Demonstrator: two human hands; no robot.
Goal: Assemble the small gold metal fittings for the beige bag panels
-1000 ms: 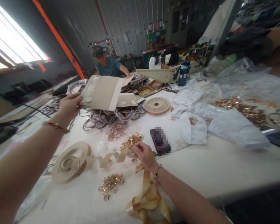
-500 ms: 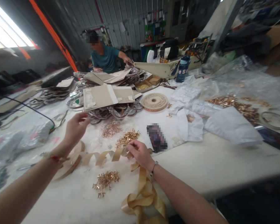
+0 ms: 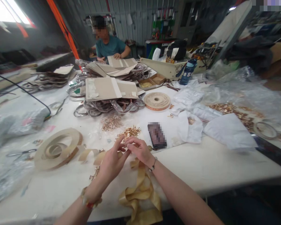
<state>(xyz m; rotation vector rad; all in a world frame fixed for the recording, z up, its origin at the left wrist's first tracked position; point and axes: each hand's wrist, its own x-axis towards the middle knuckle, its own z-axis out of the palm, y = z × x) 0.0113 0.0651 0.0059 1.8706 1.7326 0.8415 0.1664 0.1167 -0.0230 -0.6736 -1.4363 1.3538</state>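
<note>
My left hand (image 3: pixel 113 161) and my right hand (image 3: pixel 140 150) meet at the fingertips above the white table. The right thumb and fingers are pinched on a tan strip (image 3: pixel 85 154), which curls over from a flat roll (image 3: pixel 58 150) at the left. Past my right hand it hangs in loose folds (image 3: pixel 142 200) at the near edge. My left fingers are closed against the right ones; whatever they grip is hidden. Just beyond my hands lies a heap of gold-coloured metal pieces (image 3: pixel 131 131). A second gold heap (image 3: pixel 95 172) is mostly covered by my left hand.
A phone (image 3: pixel 157 136) lies right of the heap. Behind are stacked beige panels (image 3: pixel 103 89), another roll (image 3: pixel 156 101), a blue bottle (image 3: pixel 188 72) and white paper (image 3: pixel 229 129). Scissors (image 3: pixel 21 153) lie at the left. Across the table a co-worker (image 3: pixel 112 47) handles a panel.
My left hand has come from near the panels down and right to meet my right hand, which stays pinched on the strip. The co-worker's raised arm has come down onto a panel.
</note>
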